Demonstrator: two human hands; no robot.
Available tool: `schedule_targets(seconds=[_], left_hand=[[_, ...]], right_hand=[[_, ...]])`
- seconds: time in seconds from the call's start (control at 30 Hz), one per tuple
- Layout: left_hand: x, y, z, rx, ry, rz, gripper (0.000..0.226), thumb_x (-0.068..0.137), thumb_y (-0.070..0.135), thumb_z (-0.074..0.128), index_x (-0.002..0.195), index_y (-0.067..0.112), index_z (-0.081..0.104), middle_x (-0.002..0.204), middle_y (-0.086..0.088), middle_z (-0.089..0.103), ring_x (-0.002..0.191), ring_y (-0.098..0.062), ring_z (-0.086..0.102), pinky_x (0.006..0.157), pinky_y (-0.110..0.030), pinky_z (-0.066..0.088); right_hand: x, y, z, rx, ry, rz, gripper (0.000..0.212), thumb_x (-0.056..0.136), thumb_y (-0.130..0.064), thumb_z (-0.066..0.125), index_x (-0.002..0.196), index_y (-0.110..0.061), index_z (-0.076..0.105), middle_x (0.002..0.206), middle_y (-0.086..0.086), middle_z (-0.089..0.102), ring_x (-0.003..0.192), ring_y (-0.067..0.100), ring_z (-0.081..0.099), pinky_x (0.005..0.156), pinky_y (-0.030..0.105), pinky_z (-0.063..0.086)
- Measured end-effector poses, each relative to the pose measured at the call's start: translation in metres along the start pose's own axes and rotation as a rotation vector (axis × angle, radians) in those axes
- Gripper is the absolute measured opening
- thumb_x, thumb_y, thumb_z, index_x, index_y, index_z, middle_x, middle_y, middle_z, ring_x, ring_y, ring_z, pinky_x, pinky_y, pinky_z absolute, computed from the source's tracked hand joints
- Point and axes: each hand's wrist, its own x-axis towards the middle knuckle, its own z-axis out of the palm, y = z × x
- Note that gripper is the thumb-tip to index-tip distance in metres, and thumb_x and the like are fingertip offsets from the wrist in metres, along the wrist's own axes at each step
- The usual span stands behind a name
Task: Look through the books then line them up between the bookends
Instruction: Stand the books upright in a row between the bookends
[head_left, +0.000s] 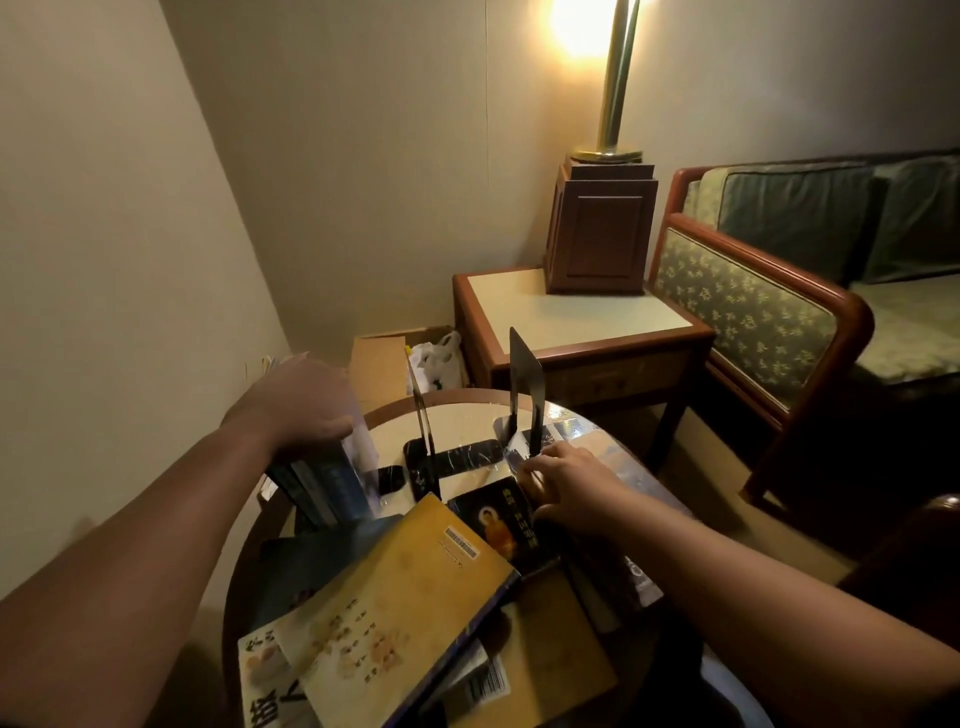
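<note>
Several upright books (332, 483), held by the left hand (301, 400), stand outside both bookends (525, 384).

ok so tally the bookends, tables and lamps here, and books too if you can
bookends: 2, left bookend and right bookend
tables: 2, round table and side table
lamp: 1
books: overlapping pile, no exact count
total: 5, books aside

The black bookends (525, 379) look like glossy metal, the desk (390, 435) has a shiny glassy top in a wood rim, the yellow book (405, 587) wears a matt paper cover, and the lamp pole (615, 78) is polished brass.
</note>
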Motion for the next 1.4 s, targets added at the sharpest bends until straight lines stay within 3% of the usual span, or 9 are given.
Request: schedule_targets(seconds=[0.2,0.33,0.47,0.77,0.9,1.0,1.13,1.27,1.4], left_hand=[[-0.002,0.001,-0.001,0.012,0.009,0.007,0.086,0.072,0.071,0.041,0.148,0.032,0.038,0.153,0.001,0.037,0.148,-0.026,0.019,0.106,-0.053,0.037],[0.0,0.0,0.001,0.013,0.009,0.009,0.085,0.073,0.071,0.043,0.148,0.032,0.039,0.153,0.0,0.038,0.148,-0.027,0.019,0.107,-0.053,0.036],[0.002,-0.001,0.004,0.021,0.03,0.008,0.073,0.085,0.062,0.059,0.148,0.031,0.039,0.154,-0.002,0.037,0.148,-0.028,0.019,0.107,-0.055,0.036],[0.002,-0.003,0.004,0.026,0.026,0.01,0.076,0.081,0.067,0.052,0.147,0.031,0.039,0.153,-0.003,0.038,0.148,-0.029,0.02,0.106,-0.055,0.037],[0.002,-0.002,0.003,0.031,0.019,0.005,0.073,0.084,0.064,0.055,0.147,0.031,0.038,0.154,-0.003,0.037,0.148,-0.028,0.019,0.106,-0.055,0.037],[0.002,0.0,0.003,0.027,0.024,0.002,0.07,0.087,0.059,0.059,0.148,0.031,0.038,0.154,-0.002,0.037,0.148,-0.028,0.019,0.106,-0.054,0.036],[0.003,-0.003,0.003,0.014,0.011,0.005,0.075,0.082,0.066,0.054,0.147,0.032,0.039,0.153,-0.001,0.038,0.148,-0.028,0.02,0.106,-0.054,0.037],[0.003,-0.002,0.002,0.007,0.014,0.01,0.079,0.077,0.07,0.051,0.146,0.033,0.041,0.152,0.0,0.039,0.148,-0.027,0.02,0.107,-0.053,0.037],[0.004,-0.004,0.002,0.001,0.017,0.014,0.097,0.061,0.081,0.031,0.144,0.034,0.044,0.15,0.001,0.042,0.147,-0.027,0.023,0.107,-0.052,0.036]], right_hand=[[-0.028,0.027,-0.005,-0.03,-0.062,-0.128,0.071,0.085,-0.019,0.076,0.146,-0.038,0.044,0.16,-0.005,0.027,0.144,0.024,0.03,0.113,0.04,0.039],[-0.04,0.034,-0.003,-0.218,-0.102,-0.102,0.08,0.091,-0.02,0.069,0.152,-0.047,0.026,0.165,-0.01,0.015,0.15,0.025,0.015,0.115,0.056,0.027],[-0.038,0.029,0.005,-0.41,-0.151,-0.066,0.092,0.089,-0.034,0.069,0.151,-0.055,0.005,0.165,-0.001,-0.001,0.149,0.037,0.002,0.107,0.065,0.033],[-0.028,0.021,0.008,-0.49,-0.03,-0.105,0.073,0.084,-0.046,0.073,0.14,-0.038,0.026,0.151,0.014,0.024,0.136,0.042,0.03,0.092,0.065,0.049],[-0.029,0.026,0.007,-0.501,0.017,-0.157,0.068,0.086,-0.04,0.071,0.14,-0.032,0.031,0.146,0.015,0.033,0.129,0.037,0.042,0.091,0.051,0.054],[-0.031,0.033,0.002,-0.431,0.121,-0.228,0.056,0.088,-0.038,0.068,0.135,-0.026,0.039,0.132,0.011,0.051,0.111,0.028,0.058,0.083,0.037,0.057],[-0.038,0.041,-0.021,-0.284,0.301,-0.274,0.04,0.088,-0.031,0.069,0.122,-0.02,0.051,0.113,0.006,0.064,0.088,0.023,0.068,0.069,0.034,0.06],[-0.047,0.052,-0.04,-0.119,0.37,-0.244,0.051,0.082,-0.024,0.079,0.124,-0.02,0.05,0.115,0.006,0.07,0.094,0.02,0.073,0.072,0.029,0.062],[-0.055,0.06,-0.057,-0.013,0.509,-0.188,0.055,0.075,-0.014,0.085,0.123,-0.015,0.059,0.106,0.006,0.073,0.091,0.018,0.072,0.068,0.006,0.047]])
